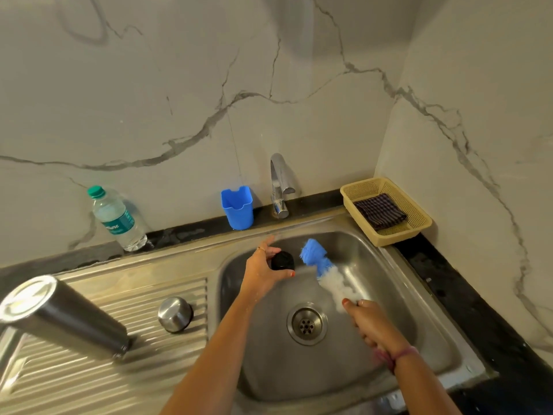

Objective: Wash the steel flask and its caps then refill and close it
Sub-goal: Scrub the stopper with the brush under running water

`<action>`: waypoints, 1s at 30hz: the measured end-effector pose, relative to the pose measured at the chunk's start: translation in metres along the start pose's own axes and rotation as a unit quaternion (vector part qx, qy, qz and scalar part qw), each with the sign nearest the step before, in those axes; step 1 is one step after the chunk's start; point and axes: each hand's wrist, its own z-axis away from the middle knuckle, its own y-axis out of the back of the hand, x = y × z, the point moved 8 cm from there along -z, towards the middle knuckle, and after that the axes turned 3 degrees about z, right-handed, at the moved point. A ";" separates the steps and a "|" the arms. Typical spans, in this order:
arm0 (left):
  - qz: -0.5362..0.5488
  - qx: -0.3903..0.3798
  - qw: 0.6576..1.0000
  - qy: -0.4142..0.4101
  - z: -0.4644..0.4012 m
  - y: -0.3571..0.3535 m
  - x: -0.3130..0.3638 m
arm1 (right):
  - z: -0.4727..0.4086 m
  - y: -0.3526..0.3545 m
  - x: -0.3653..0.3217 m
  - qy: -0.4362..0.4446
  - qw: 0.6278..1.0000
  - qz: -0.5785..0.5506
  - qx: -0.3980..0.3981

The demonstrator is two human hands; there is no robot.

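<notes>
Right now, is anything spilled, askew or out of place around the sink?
Nothing spilled. The steel flask stands inverted on the ribbed drainboard, its lean probably lens distortion. The left hand holds the black inner cap; the right hand holds the blue-and-white bottle brush.

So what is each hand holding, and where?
Left hand grips the black cap by its rim; right hand holds the brush by its handle.

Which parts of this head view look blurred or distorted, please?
Head view: bottle brush in the right hand smears with motion; steel flask looms stretched at the left edge; black inner cap in the left hand stays sharp.
</notes>
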 end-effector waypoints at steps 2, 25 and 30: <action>-0.005 0.008 1.000 -0.007 0.013 0.003 -0.006 | 0.000 -0.003 0.001 0.003 1.000 0.008 -0.008; 0.015 0.115 0.993 -0.031 0.127 0.072 -0.039 | 0.016 -0.078 -0.018 0.049 0.996 0.010 -0.075; 0.033 0.143 0.989 -0.022 0.155 0.115 -0.061 | 0.020 -0.111 -0.017 0.034 0.995 -0.058 -0.075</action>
